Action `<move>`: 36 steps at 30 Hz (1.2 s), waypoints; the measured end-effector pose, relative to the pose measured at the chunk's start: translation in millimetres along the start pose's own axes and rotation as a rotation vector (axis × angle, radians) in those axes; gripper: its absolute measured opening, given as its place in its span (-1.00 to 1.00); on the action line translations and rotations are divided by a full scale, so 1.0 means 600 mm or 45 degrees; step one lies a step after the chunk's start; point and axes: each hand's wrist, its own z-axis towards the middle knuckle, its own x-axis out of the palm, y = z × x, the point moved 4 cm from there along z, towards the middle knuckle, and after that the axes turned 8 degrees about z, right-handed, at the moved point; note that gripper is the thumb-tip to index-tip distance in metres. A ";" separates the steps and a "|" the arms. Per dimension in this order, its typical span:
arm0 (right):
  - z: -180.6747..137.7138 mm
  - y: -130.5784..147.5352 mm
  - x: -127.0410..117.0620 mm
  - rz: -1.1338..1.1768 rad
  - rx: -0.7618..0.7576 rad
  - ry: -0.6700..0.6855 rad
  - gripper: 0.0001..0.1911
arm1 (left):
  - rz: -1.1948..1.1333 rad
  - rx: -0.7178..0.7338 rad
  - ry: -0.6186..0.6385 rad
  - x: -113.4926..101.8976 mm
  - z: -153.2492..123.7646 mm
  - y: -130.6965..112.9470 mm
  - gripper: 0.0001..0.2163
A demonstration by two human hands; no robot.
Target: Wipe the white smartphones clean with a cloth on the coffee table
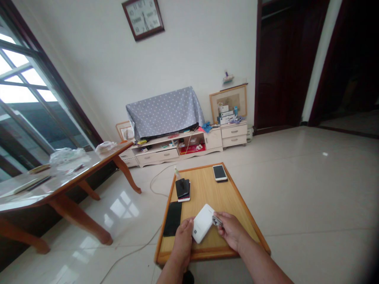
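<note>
My left hand grips the near end of a white power bank that lies tilted over the low wooden table. My right hand is closed on a small grey plug or cable end right at the power bank's side. On the table beyond lie a black phone at the left edge, a stack of dark phones, and a white phone at the far right corner.
A white cable runs over the glossy tiled floor left of the table. A larger glass-topped wooden table stands at the left by the window. A TV cabinet with a covered TV lines the far wall. Dark doorways open at right.
</note>
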 end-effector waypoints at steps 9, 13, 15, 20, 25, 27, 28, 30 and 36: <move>0.013 -0.003 -0.020 0.009 -0.057 -0.194 -0.78 | 0.851 0.541 -0.142 0.011 -0.015 -0.003 -0.38; 0.016 -0.007 -0.023 -0.002 -0.055 -0.232 -0.80 | 1.161 0.730 -0.186 0.018 -0.019 0.000 -0.46; 0.016 -0.009 -0.024 -0.012 -0.058 -0.250 -0.80 | 1.242 0.755 -0.205 0.020 -0.015 0.005 -0.48; 0.015 -0.007 -0.023 -0.039 -0.080 -0.262 -0.81 | 1.279 0.715 -0.233 0.019 0.003 0.020 -0.43; 0.013 0.003 -0.028 -0.056 -0.126 -0.258 -0.81 | 1.174 0.596 -0.228 0.015 0.011 0.023 -0.35; 0.012 0.008 -0.034 -0.058 -0.155 -0.275 -0.79 | 1.140 0.555 -0.204 0.015 0.010 0.021 -0.34; 0.012 0.011 -0.037 -0.060 -0.170 -0.285 -0.78 | 1.127 0.541 -0.197 0.016 0.009 0.019 -0.34; 0.013 0.015 -0.043 -0.065 -0.196 -0.303 -0.73 | 1.119 0.524 -0.178 0.017 0.008 0.016 -0.35; 0.011 0.021 -0.047 -0.079 -0.241 -0.333 -0.63 | 1.213 0.539 -0.130 0.019 0.009 0.013 -0.36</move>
